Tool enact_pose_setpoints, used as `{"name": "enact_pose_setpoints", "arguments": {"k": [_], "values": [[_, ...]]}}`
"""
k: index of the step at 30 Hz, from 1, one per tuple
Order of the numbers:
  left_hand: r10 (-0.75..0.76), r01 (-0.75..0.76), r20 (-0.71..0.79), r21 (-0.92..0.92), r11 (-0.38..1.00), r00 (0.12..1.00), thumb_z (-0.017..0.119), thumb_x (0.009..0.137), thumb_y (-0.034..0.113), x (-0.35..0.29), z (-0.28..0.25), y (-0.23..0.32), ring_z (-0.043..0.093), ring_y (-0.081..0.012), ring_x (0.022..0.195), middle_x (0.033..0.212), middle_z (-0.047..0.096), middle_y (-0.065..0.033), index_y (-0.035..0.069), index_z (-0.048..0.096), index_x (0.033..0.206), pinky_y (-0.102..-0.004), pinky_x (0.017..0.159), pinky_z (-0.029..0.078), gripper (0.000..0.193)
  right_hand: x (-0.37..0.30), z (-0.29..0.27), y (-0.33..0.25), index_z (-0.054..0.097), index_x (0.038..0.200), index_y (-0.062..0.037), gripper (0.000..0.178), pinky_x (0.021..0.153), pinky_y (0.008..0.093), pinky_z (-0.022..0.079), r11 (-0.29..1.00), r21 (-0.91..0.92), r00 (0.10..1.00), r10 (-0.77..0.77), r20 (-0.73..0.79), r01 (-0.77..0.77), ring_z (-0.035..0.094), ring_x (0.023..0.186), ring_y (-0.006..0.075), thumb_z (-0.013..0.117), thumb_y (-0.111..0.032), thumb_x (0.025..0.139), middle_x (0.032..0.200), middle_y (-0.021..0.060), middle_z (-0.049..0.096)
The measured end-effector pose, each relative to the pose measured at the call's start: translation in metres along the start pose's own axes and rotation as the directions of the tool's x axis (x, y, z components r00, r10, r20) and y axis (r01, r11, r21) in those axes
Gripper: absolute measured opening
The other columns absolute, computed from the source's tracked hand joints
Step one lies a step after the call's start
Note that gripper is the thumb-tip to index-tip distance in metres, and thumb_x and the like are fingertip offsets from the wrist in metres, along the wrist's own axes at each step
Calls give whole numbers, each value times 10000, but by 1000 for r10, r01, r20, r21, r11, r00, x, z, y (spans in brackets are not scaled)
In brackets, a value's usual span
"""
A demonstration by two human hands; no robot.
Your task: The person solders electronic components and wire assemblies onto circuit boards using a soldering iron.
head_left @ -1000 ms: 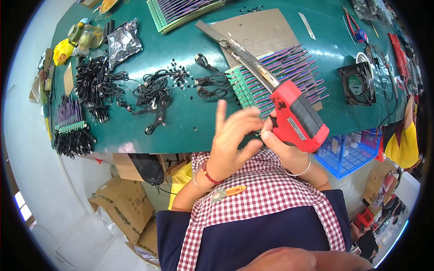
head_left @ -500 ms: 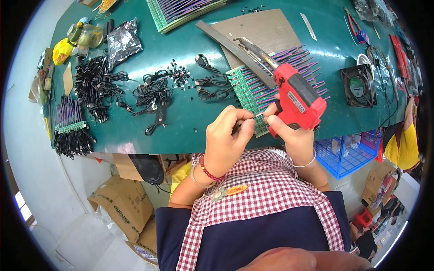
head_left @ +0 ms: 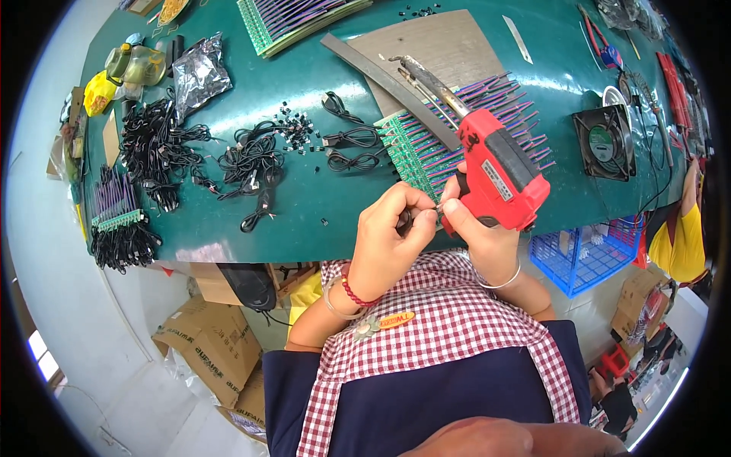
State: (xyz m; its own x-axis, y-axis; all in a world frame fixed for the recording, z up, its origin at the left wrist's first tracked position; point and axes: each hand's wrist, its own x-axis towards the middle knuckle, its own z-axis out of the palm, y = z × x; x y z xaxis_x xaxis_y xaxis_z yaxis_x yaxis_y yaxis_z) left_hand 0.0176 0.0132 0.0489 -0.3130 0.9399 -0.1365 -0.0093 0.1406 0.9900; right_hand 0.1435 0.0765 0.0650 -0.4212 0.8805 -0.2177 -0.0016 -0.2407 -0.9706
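Note:
My left hand is closed in a pinch on a thin black cable, mostly hidden in the fingers. Its tip meets the thumb and forefinger of my right hand just off the front edge of a green circuit board panel. That right hand also grips a red soldering gun, whose metal barrel points away to the far left above the panel. Rows of purple and dark wires fan out rightward from the panel. A flat grey bar lies across it.
Black cables and small black parts lie left of the panel. Wired boards are stacked at the back. A brown board lies beyond the bar. To the right are a black fan and a blue crate below the table.
My left hand has moved slightly right, bringing the cable tip to my right fingertips. The right hand still holds the soldering gun, which has barely shifted.

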Motion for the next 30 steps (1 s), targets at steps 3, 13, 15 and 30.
{"name": "enact_pose_setpoints", "arguments": {"k": [3, 13, 15, 30], "values": [[-117, 125, 45, -248, 961, 992, 611, 763, -37, -2, 1, -4, 426, -56, 590, 723, 498, -15, 6, 561, 795, -196, 508, 323, 73, 0, -1, 3, 572, 903, -29, 63, 618, 232, 424, 1000, 24, 1000, -7, 11, 7, 524, 733, 61, 592, -28, 843, 810, -6, 554], [474, -430, 161, 725, 538, 866, 657, 686, -12, 55, -41, -21, 526, -231, 752, 875, 535, -68, 48, 585, 789, -333, 625, 448, 139, 2, -40, 2, 465, 1164, 36, 382, 586, 271, 453, 995, 78, 975, 85, -204, -70, 518, 601, 125, 590, -48, 813, 709, 52, 535], [434, -399, 164, 748, 531, 886, 649, 699, -2, 62, -45, -22, 526, -227, 761, 936, 541, -71, 47, 579, 794, -332, 639, 456, 128, -5, -58, 5, 479, 1140, 43, 350, 525, 254, 424, 993, 55, 989, 107, -100, -101, 481, 538, 110, 580, -59, 821, 647, 46, 507], [347, -401, 244, 761, 511, 906, 652, 706, 22, 72, -47, -23, 520, -236, 798, 1000, 536, -70, 45, 585, 796, -337, 675, 469, 114, -36, -86, 42, 591, 1059, 23, 280, 531, 211, 426, 983, -31, 983, 178, -52, -179, 532, 591, 66, 651, -25, 789, 769, 12, 596]]}}
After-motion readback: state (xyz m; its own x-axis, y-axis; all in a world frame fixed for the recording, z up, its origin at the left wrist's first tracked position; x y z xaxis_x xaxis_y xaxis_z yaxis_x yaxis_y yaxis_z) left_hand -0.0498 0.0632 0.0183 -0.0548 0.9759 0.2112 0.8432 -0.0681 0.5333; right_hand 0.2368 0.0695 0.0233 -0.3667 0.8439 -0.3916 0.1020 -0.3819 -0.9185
